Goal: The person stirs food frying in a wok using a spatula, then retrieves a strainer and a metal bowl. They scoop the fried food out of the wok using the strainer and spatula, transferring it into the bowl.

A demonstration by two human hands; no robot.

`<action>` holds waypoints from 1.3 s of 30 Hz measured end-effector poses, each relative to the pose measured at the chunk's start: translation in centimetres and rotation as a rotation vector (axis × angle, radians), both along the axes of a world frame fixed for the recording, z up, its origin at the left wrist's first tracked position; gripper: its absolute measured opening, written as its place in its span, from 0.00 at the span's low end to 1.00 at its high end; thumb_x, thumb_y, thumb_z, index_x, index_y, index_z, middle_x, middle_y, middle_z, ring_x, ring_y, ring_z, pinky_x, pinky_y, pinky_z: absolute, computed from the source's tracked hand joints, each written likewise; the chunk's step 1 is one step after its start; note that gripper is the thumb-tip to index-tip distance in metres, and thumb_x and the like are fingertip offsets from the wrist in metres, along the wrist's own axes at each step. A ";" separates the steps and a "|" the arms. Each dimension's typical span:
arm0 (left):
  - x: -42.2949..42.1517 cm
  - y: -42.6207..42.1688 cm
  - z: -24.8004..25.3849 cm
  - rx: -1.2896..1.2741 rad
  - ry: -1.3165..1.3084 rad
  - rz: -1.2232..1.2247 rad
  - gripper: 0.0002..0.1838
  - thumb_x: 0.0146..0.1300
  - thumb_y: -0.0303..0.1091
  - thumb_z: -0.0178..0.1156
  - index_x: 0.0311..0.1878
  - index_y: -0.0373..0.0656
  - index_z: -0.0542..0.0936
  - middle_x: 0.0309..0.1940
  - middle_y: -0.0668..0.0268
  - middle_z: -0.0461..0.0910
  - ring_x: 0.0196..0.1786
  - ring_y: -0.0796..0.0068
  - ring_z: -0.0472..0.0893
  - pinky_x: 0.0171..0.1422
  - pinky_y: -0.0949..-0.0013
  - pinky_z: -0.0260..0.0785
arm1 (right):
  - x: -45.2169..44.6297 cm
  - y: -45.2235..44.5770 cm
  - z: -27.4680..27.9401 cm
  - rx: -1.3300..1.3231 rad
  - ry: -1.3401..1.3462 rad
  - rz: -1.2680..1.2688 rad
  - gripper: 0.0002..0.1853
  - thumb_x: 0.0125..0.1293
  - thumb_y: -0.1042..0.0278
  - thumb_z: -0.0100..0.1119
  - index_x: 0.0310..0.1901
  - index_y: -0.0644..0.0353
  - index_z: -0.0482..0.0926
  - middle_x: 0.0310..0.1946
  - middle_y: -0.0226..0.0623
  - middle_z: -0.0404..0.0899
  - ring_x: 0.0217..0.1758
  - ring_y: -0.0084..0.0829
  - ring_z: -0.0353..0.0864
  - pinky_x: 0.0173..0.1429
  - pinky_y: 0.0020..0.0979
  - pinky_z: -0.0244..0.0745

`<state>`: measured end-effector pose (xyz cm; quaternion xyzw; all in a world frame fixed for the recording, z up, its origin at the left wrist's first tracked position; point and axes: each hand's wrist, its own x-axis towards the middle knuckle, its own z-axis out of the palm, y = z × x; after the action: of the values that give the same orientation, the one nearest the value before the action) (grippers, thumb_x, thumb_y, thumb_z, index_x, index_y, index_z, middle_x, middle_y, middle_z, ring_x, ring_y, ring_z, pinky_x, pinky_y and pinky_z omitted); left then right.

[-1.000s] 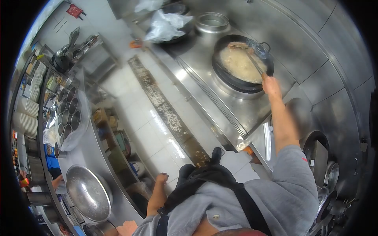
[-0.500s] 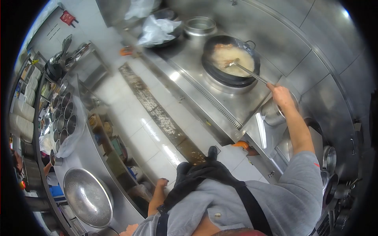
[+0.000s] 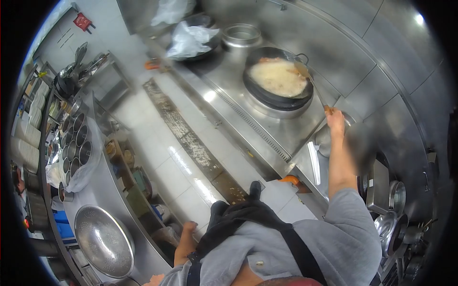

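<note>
My right hand (image 3: 335, 120) is closed round the end of a long-handled ladle (image 3: 317, 90). The ladle's head lies at the right inner side of a black wok (image 3: 276, 102), which sits on a steel burner ring. Pale, frothy liquid (image 3: 279, 78) fills much of the wok, with some reddish-brown pieces along its far edge. My left hand (image 3: 190, 226) hangs low beside my body, near the shelves under the left counter. Its fingers look curled, and nothing shows in them.
A second wok with a white plastic bag (image 3: 191, 40) stands farther along the range, near an uncovered burner ring (image 3: 242, 33). A large steel colander (image 3: 104, 240) and several metal canisters (image 3: 78, 145) are on the left counter. Steel pans (image 3: 397, 193) stand at right.
The ladle's head has moved from the middle of the wok to its right side. My right hand has shifted slightly left and down. My left hand has lowered a little.
</note>
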<state>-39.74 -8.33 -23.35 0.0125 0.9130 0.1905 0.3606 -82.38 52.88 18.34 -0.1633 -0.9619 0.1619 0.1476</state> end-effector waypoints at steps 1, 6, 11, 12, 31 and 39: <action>-0.7 1.0 2.0 -0.004 0.000 0.008 0.16 0.59 0.43 0.53 0.45 0.46 0.82 0.44 0.57 0.81 0.43 0.57 0.82 0.49 0.59 0.74 | -0.9 -0.1 -0.7 -0.026 0.048 -0.007 0.18 0.57 0.60 0.58 0.47 0.61 0.78 0.41 0.54 0.79 0.49 0.53 0.76 0.54 0.45 0.70; -1.5 3.2 4.1 0.249 -0.142 0.682 0.12 0.55 0.35 0.60 0.42 0.43 0.82 0.32 0.58 0.80 0.24 0.67 0.79 0.26 0.64 0.74 | -5.5 -0.3 -4.2 -0.039 0.167 -0.020 0.19 0.59 0.59 0.57 0.49 0.60 0.77 0.38 0.52 0.80 0.42 0.48 0.81 0.49 0.42 0.73; -3.3 5.8 8.1 0.140 -0.308 0.917 0.16 0.53 0.37 0.61 0.45 0.44 0.82 0.31 0.59 0.81 0.25 0.68 0.79 0.26 0.64 0.74 | -9.2 -2.1 -5.0 -0.540 -0.110 -0.101 0.18 0.61 0.61 0.56 0.52 0.55 0.78 0.23 0.39 0.77 0.13 0.29 0.73 0.16 0.31 0.68; -3.5 6.0 8.5 0.151 -0.340 0.903 0.17 0.53 0.37 0.62 0.46 0.44 0.82 0.32 0.59 0.81 0.25 0.68 0.79 0.26 0.64 0.74 | -10.0 -2.5 -6.1 -0.546 -0.118 -0.099 0.18 0.61 0.61 0.56 0.52 0.55 0.78 0.23 0.39 0.77 0.13 0.29 0.73 0.16 0.31 0.68; -4.0 1.5 0.5 0.238 -0.068 0.460 0.19 0.53 0.38 0.62 0.48 0.43 0.81 0.42 0.59 0.81 0.37 0.63 0.82 0.34 0.63 0.78 | 0.8 -3.5 -2.0 -0.843 -0.195 0.133 0.22 0.55 0.67 0.63 0.54 0.56 0.77 0.18 0.32 0.74 0.09 0.22 0.66 0.10 0.27 0.57; -0.7 -0.3 -0.3 0.020 -0.109 0.022 0.15 0.54 0.36 0.61 0.45 0.43 0.81 0.41 0.59 0.81 0.37 0.64 0.82 0.35 0.60 0.78 | 9.3 -0.7 7.9 -0.124 -0.070 0.275 0.22 0.50 0.68 0.63 0.50 0.59 0.79 0.39 0.49 0.81 0.45 0.44 0.81 0.52 0.35 0.72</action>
<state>-40.39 -8.59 -23.62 -0.0044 0.8900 0.2041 0.4077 -73.11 52.18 26.22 -0.0445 -0.9679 0.2338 0.0803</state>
